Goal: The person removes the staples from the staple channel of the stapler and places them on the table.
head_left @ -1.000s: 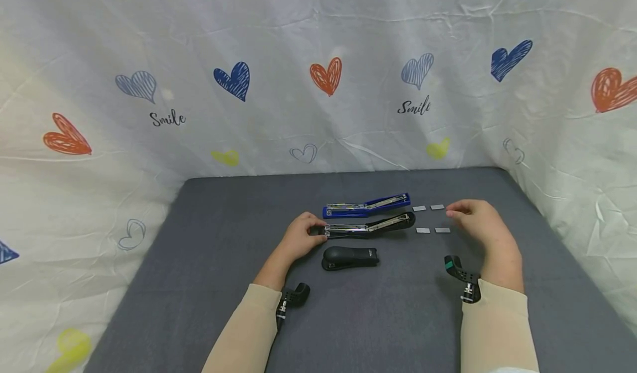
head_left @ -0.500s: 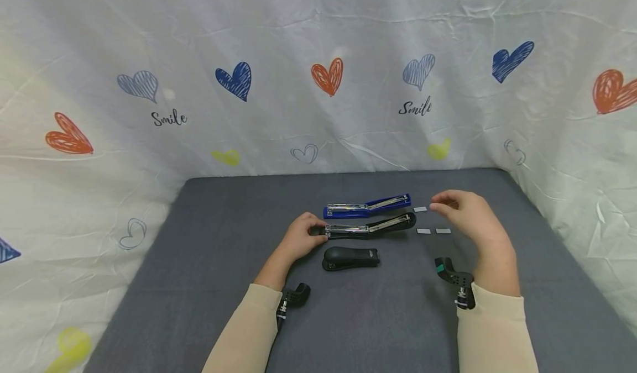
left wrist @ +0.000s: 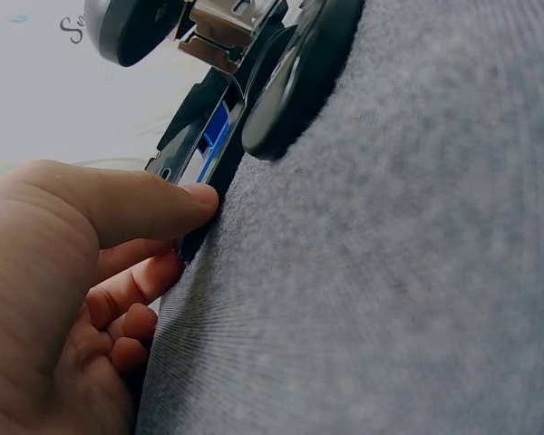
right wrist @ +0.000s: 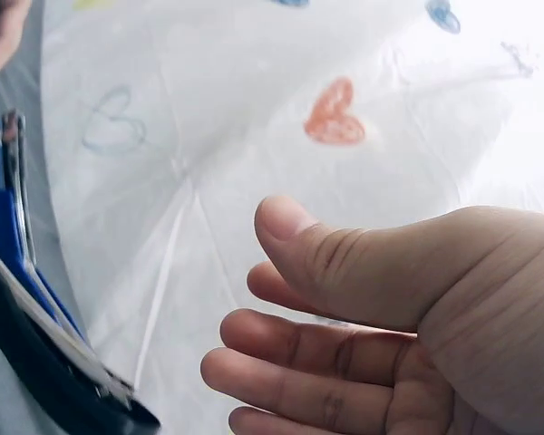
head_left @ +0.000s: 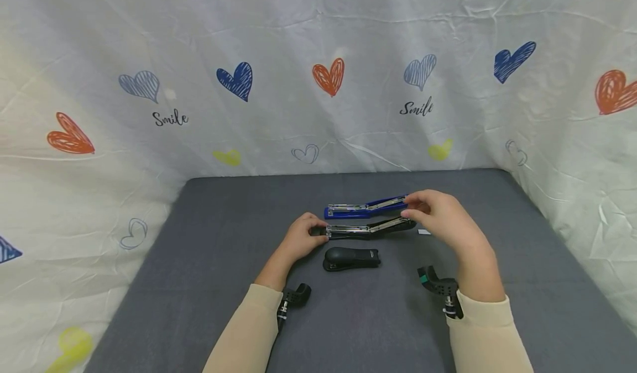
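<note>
My left hand (head_left: pixel 302 236) pinches the left end of a black stapler (head_left: pixel 369 230) between thumb and fingers. This stapler is unfolded flat, its metal staple channel facing up. Behind it lies a blue stapler (head_left: pixel 348 214), unfolded the same way. In front sits a folded black stapler (head_left: pixel 351 258). My right hand (head_left: pixel 443 218) hovers by the right ends of the two unfolded staplers, thumb and forefinger apart. Nothing shows between its fingers (right wrist: pixel 290 381) in the right wrist view. One small white strip (head_left: pixel 424 231) peeks out below that hand; the other strips are hidden.
A grey cloth covers the table (head_left: pixel 214 251). At the back hangs a white curtain (head_left: pixel 278 108) printed with hearts and "Smile". A black camera mount sits on the left wrist (head_left: pixel 297 294) and another on the right wrist (head_left: pixel 438 284).
My right hand has moved left from beside the white strips to the unfolded staplers' right ends, now covering most of the strips. The left hand has kept its place on the black stapler.
</note>
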The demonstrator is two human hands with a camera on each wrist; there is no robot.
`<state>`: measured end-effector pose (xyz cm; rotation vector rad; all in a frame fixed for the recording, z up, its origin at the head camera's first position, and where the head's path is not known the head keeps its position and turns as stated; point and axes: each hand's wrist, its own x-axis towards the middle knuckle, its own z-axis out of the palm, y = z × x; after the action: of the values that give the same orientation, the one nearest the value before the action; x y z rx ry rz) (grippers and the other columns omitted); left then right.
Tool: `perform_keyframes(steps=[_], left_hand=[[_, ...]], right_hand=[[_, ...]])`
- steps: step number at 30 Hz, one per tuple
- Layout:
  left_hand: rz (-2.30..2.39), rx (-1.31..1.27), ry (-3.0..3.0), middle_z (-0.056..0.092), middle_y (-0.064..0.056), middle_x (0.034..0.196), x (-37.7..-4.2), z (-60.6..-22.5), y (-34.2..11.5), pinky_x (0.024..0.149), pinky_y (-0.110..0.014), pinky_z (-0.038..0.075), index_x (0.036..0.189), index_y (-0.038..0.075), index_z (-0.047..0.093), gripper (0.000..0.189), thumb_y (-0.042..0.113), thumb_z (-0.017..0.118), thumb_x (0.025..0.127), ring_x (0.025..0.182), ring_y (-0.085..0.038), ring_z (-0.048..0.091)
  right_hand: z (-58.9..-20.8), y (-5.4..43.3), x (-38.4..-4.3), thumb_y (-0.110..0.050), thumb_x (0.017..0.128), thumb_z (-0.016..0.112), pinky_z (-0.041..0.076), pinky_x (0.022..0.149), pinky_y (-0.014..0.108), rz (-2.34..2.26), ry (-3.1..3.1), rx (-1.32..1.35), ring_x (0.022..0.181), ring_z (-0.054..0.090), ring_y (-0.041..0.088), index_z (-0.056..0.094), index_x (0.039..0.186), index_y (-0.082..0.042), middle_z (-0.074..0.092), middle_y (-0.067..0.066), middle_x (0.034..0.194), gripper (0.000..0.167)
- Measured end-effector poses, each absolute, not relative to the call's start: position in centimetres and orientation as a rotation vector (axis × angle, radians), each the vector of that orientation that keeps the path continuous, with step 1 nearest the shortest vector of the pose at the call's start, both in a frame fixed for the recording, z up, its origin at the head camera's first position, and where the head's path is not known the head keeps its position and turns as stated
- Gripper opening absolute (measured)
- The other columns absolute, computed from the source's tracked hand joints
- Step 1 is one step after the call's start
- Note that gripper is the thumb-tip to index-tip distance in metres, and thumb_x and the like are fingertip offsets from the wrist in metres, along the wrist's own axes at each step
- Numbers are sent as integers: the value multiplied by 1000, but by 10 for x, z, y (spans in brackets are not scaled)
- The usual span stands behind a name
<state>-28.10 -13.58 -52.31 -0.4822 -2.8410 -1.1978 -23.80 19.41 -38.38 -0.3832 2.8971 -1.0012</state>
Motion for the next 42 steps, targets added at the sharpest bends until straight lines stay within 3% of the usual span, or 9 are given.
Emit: perform_keyframes(steps=[8,14,24,42], left_hand=[[-1202,-481,-2841,63,-4,111,-281,-523,-135,88,-42,48,116,9,78,30,15,83,87,98,-22,58],[-1213,-481,-2838,63,-4,110,-281,-524,-136,88,-42,47,116,9,78,30,14,83,87,98,-22,59],[-1219,-482,-2839,63,-4,109,-281,-523,-136,89,-42,47,116,8,78,29,14,82,87,97,-22,58],[-1195,-526,-2854,63,-5,112,-281,-522,-138,79,-38,43,124,9,75,36,15,81,89,88,-20,52]], right_hand=[[-388,168,-234,-24,97,74,53,84,47,-1027,2866,-537,99,67,23,70,128,-6,70,5,112,35],[-393,148,-233,-23,95,77,53,89,48,-980,2839,-635,105,66,25,70,128,-7,70,6,119,38],[-409,107,-227,-19,92,79,54,86,44,-811,2793,-864,100,68,26,73,122,-5,69,9,116,34],[-440,72,-224,-17,91,80,51,96,45,-497,2758,-861,112,64,26,72,129,-9,69,7,120,40]])
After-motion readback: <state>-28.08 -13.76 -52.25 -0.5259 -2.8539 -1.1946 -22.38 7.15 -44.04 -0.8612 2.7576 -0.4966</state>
